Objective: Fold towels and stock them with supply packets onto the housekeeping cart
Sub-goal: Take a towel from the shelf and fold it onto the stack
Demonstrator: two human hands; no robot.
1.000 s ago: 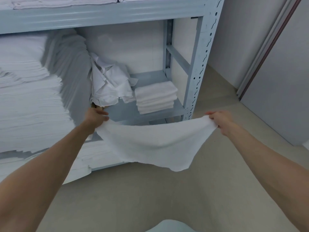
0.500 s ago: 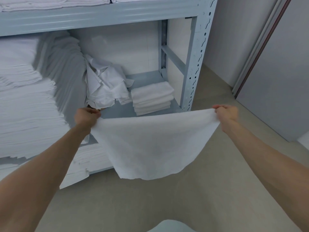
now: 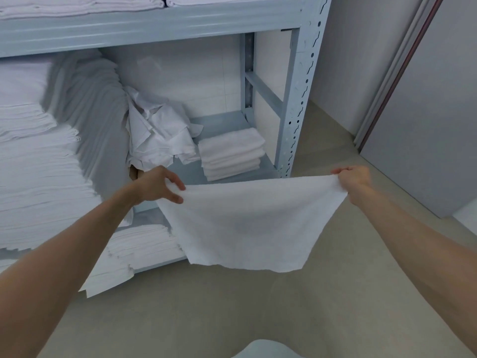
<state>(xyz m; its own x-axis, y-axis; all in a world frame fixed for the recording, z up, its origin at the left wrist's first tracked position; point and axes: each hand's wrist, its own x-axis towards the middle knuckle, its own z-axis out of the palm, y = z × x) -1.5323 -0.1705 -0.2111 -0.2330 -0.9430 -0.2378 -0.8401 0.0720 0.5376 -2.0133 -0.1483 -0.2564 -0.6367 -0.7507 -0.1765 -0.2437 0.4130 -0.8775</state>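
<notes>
Now, change: over the last second the white towel (image 3: 247, 223) has gone from a sagging, skewed drape to a flatter sheet hanging square, its top edge drawn nearly straight between the 2 hands.
Meaning for the task: judged from this, the towel is spread and ready for its first fold; no cart or supply packets are in view, so stocking looks far off.
Towel position: held in the air in front of the grey shelving unit (image 3: 296, 99), above the floor, near the folded stack (image 3: 231, 153) on the shelf behind it.
Left hand (image 3: 157, 186): arm stretched forward, thumb and fingers pinching the towel's left top corner.
Right hand (image 3: 355, 178): arm stretched forward and right, fingers curled tight round the right top corner.
Also on shelf: crumpled linen heap (image 3: 160, 135), left of the folded stack.
</notes>
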